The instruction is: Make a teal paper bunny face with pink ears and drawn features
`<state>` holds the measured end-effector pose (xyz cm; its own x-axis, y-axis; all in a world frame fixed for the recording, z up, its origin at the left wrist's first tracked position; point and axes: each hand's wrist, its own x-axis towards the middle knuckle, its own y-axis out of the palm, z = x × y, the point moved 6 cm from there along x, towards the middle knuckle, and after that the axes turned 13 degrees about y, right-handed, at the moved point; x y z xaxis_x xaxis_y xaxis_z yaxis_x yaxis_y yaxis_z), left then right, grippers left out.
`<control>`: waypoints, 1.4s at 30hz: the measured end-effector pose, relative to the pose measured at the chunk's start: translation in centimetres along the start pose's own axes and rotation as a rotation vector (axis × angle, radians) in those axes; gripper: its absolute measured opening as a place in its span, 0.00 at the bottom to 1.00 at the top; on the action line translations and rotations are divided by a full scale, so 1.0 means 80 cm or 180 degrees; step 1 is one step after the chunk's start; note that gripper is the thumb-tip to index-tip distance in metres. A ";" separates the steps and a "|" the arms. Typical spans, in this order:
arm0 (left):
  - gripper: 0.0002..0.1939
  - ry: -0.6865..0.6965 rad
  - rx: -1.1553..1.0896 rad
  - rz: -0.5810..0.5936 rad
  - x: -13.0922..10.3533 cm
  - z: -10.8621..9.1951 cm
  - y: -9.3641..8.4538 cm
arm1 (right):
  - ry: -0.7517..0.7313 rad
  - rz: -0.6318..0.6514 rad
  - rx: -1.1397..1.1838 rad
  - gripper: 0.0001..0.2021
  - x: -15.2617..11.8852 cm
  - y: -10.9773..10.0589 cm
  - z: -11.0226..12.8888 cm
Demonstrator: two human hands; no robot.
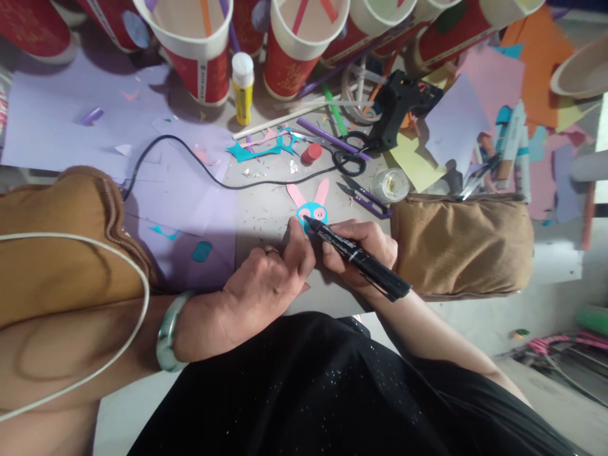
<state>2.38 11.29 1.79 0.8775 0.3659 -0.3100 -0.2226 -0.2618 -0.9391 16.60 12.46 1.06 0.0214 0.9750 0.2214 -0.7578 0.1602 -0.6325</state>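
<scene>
A small paper rabbit face [311, 207], blue with two pink ears and pink eye circles, lies on the table before me. My left hand [266, 278] is closed, its fingers curled, with fingertips pressing the lower left edge of the face. Gripped in my right hand [358, 244] is a black marker pen [354, 253], its tip on or just over the left eye circle. The right eye circle has a small dark mark inside. My fingers hide part of the face's lower edge.
Red paper cups [204, 69], a yellow glue stick [243, 88], scissors [349, 161], thread snips [365, 199] and a black glue gun [396, 104] with its cord stand or lie beyond my hands. Brown fabric pouches [468, 247] flank me. Coloured paper scraps [458, 114] cover the right.
</scene>
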 end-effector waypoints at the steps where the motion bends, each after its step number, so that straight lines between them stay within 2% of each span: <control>1: 0.34 0.0001 0.0028 -0.0034 0.000 0.000 0.000 | -0.0002 0.0008 0.0016 0.09 0.000 0.000 0.000; 10: 0.34 0.0016 0.0149 -0.0116 -0.001 -0.002 -0.001 | 0.0070 -0.0030 0.0041 0.09 -0.002 -0.001 -0.002; 23: 0.34 0.0019 0.0138 0.0011 -0.001 -0.001 -0.002 | -0.0020 0.0021 0.0050 0.09 0.001 0.000 -0.002; 35: 0.33 -0.0014 0.0057 -0.0011 -0.001 0.000 -0.002 | 0.0080 0.0001 -0.0042 0.09 0.000 -0.002 -0.001; 42: 0.34 -0.0003 0.0153 -0.0093 -0.002 -0.001 -0.001 | -0.0038 0.0058 -0.0013 0.09 0.002 0.000 0.002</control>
<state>2.31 11.17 1.92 0.8835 0.3737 -0.2824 -0.2170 -0.2079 -0.9538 16.47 12.56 1.20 -0.0002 0.9759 0.2184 -0.7553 0.1430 -0.6395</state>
